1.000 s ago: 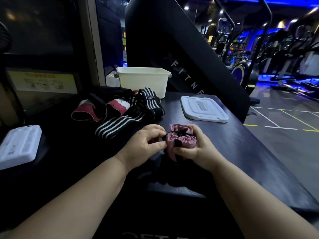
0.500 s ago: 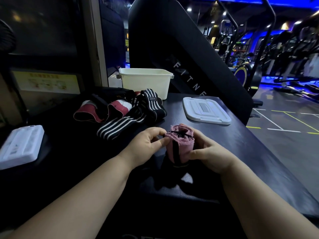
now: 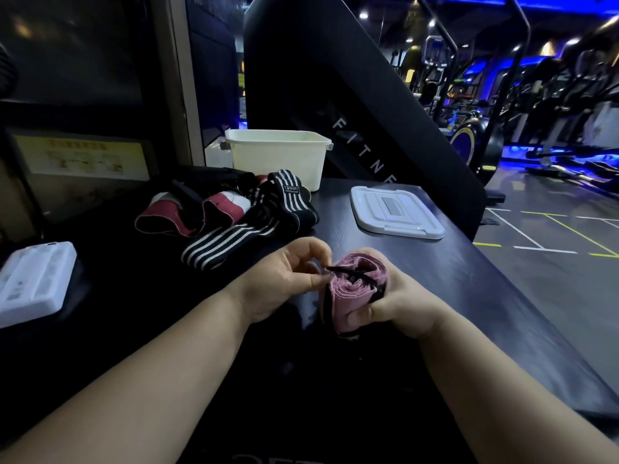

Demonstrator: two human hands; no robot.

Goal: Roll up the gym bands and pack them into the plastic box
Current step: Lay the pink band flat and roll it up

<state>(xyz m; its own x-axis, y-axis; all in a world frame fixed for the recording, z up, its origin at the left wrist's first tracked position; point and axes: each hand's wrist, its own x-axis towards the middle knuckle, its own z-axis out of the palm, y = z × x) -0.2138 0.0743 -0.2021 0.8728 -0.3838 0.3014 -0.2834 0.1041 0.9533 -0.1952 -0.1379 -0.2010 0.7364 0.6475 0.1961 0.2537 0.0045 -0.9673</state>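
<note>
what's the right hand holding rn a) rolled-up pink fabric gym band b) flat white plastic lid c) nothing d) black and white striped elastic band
a: the right hand grips the rolled-up pink fabric gym band upright over the table, while the left hand pinches the thin black strap stretched across the roll's top.

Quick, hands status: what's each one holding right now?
Left hand: closed, fingers pinching the black strap across the roll's top.
Right hand: closed, gripping the rolled pink band.
</note>
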